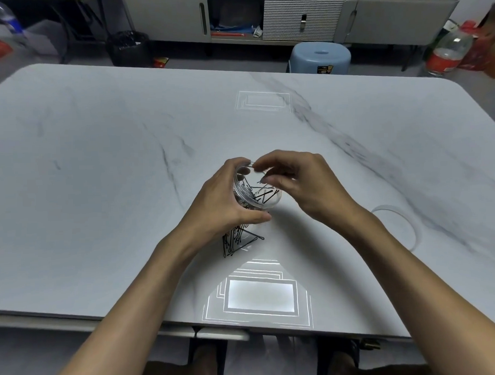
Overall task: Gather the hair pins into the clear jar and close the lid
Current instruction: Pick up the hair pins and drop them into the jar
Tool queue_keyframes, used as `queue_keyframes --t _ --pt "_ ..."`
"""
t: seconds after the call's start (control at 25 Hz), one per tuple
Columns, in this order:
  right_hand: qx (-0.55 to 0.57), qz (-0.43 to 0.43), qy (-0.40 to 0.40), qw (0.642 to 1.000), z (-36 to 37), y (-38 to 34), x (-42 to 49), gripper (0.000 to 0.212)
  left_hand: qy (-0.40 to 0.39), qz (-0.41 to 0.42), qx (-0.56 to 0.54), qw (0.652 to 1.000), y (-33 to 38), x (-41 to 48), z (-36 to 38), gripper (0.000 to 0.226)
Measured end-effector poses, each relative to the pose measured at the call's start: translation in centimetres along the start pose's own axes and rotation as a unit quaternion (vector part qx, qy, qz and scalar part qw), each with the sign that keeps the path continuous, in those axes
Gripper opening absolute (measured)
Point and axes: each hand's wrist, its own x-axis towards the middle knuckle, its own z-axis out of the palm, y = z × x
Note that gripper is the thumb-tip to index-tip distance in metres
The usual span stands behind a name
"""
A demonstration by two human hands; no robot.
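- The left hand [227, 199] wraps the clear jar [256, 191] from its left side, fingers curled round the far wall and thumb closed on the near wall, holding it tipped with the mouth toward the right.
- The right hand [302, 182] hovers at the jar's mouth, fingers bent and drawn together above the rim; whether they pinch a pin cannot be told.
- The jar is a see-through plastic cylinder; thin black hair pins [264, 193] lie crossed inside it.
- A loose heap of pins [238, 239], slim and dark, lies on the counter [99, 164] just nearer than the jar, partly under the left wrist.
- The lid [399, 227], a pale translucent ring shape, lies flat well to the right of the jar, past the right forearm.
- The counter is smooth, glossy white marble with grey veins and rounded corners; wide bare surface lies beyond and left of the jar.
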Motion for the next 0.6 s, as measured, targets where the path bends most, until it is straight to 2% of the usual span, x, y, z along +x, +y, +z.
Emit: queue_keyframes --t 0.08,0.16,0.24,0.32,0.44,0.6 --pt "-0.015 0.005 0.057 0.998 0.1 1.1 0.4 0.029 0.038 -0.013 -0.002 0.999 -0.3 0.0 -0.4 0.097" --pt "-0.075 0.039 0.072 0.994 0.3 2.8 0.9 0.025 0.09 -0.037 -0.007 0.995 -0.8 0.1 -1.0 0.097" --pt "-0.176 0.074 0.028 0.981 0.8 4.9 1.3 0.028 0.131 -0.06 -0.018 0.989 -1.4 0.1 -1.6 0.096" --pt "-0.251 0.074 -0.034 0.965 1.4 6.4 1.7 0.038 0.152 -0.077 -0.028 0.985 -1.9 0.3 -2.1 0.097" --pt "-0.241 0.077 -0.046 0.966 2.5 7.4 2.1 0.036 0.161 -0.081 -0.03 0.983 -2.3 0.6 -2.4 0.098" --pt "-0.25 0.067 0.003 0.966 3.8 6.6 2.0 0.011 0.159 -0.074 -0.032 0.984 -2.3 0.7 -2.5 0.097"
